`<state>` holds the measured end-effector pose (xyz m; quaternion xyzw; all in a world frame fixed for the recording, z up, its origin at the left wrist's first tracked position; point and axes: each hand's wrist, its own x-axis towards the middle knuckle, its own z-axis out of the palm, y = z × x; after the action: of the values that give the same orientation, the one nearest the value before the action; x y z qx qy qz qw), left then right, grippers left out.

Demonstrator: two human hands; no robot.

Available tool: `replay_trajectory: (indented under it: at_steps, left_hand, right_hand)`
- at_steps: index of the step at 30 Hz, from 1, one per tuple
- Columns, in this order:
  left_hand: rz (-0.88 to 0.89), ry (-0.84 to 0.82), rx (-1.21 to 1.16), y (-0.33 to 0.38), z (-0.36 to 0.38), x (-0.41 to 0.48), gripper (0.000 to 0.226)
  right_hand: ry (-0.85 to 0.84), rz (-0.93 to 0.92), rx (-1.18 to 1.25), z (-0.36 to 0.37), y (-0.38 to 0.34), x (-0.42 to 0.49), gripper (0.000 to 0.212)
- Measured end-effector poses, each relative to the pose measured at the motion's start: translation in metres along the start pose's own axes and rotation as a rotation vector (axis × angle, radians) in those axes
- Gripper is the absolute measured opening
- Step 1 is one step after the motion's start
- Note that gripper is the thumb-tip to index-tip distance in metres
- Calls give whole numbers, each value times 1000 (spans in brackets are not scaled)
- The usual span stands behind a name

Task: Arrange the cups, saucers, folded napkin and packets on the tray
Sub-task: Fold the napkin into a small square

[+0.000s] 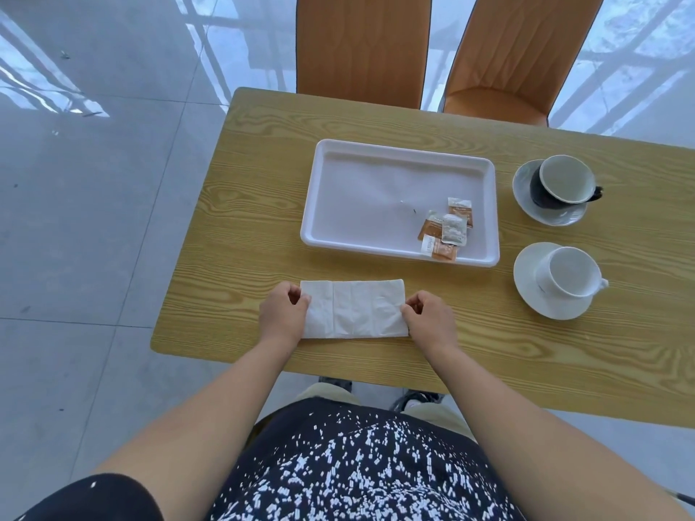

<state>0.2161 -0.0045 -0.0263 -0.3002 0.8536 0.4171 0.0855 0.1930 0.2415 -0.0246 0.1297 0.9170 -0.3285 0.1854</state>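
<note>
Seen from the head camera, looking down: a person stands at the near edge of a wooden table, both forearms reaching forward. A white napkin lies flat on the table just in front of them, folded into a long strip with crease lines across it. The left hand pinches the napkin's left end between thumb and curled fingers; the right hand pinches the right end the same way. Holding both ends likely keeps the strip taut and square, ready for another fold or a lift. Just beyond the napkin sits a white tray, mostly bare. Four small packets, orange and white, lie loosely overlapping in its near right corner, which leaves open floor for the larger pieces. To the right of the tray, still on the table, are two cups on saucers: a dark cup on a saucer farther away, and a white cup on a saucer nearer. So only the packets seem placed; napkin, cups and saucers remain outside. Two orange chairs stand at the far side.
</note>
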Motion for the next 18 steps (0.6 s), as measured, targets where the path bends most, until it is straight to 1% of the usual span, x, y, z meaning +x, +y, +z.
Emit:
replay_trajectory:
  at_steps: [4,11,13,14,15,16,18]
  left_hand:
    - [6,9,28,0,2,0,9]
    - [12,51,11,0,8,-2,9]
    - [4,45,-14,1,7,-3,8]
    - [5,43,-27,1,5,-3,7]
    - [13,44,-30,1,4,-5,5]
    - [32,54,-13,1,2,-6,10]
    - [122,81,84,-1,2,-10,28]
  right_hand:
    - [2,14,-9,1,-2,1,12]
    - [-14,-19,-50,-3,-3,2,13]
    - [2,-23,-14,-3,-3,3,7]
    - [14,-27,17,-4,-2,2,8]
    - [29,-38,36,-3,-1,0,13]
    - [49,-66,29,-3,-1,-2,19]
    - [101,-192,-54,0,-4,-7,27]
